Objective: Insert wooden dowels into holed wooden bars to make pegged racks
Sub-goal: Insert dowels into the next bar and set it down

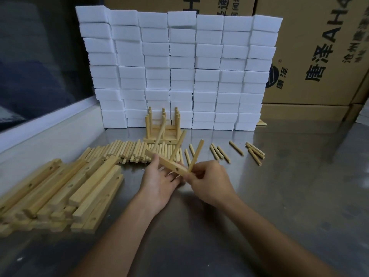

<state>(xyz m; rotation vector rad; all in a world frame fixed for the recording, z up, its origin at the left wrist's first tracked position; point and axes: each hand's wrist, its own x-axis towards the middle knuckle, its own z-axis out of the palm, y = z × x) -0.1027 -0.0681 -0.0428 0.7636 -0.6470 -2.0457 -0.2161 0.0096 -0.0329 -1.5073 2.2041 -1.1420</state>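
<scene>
Left hand [159, 182] holds the bar [166, 162] over the bench [279, 186]. Right hand [209, 182] pinches the third dowel [196, 154] at the bar's near end; it likely needs pushing in.

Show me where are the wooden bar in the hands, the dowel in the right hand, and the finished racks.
Holed wooden bar [173, 166], head view, front face.
Round wooden dowel [196, 154], head view, mid-shaft.
Finished pegged wooden racks [160, 140], head view, front base bar.

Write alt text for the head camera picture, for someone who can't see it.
Two hands work over a steel table: the left hand holds a holed bar with two dowels standing in it, while the right hand pinches a third dowel at the bar's end. Spare bars lie left, loose dowels and finished racks behind, before stacked white foam blocks.
</scene>
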